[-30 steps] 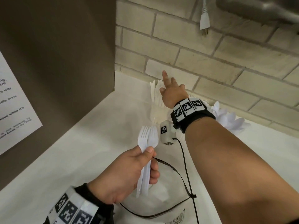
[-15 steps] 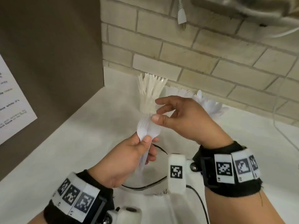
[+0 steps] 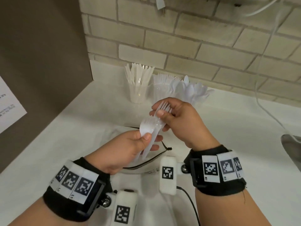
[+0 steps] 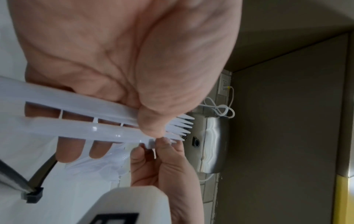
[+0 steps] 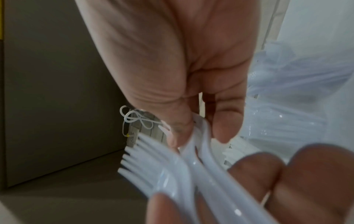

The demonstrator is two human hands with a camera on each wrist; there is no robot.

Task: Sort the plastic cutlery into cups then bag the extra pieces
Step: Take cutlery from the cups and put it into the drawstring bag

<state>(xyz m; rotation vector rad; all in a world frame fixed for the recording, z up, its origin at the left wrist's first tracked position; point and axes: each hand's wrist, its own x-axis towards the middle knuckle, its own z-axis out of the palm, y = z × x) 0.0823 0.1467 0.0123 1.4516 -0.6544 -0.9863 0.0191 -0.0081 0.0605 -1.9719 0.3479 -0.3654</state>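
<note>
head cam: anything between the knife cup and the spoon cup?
Yes. In the head view the fork cup stands between the knife cup and the spoon cup.

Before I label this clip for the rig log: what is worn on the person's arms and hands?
Left hand and right hand are bare, without sleeves. Each wrist has a black band with square black-and-white markers and a white padded camera pod bearing another marker. A black cable trails from the right pod.

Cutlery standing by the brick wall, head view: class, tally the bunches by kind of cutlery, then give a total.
Knife bunch: 1
Fork bunch: 1
Spoon bunch: 1
Total: 3
</note>
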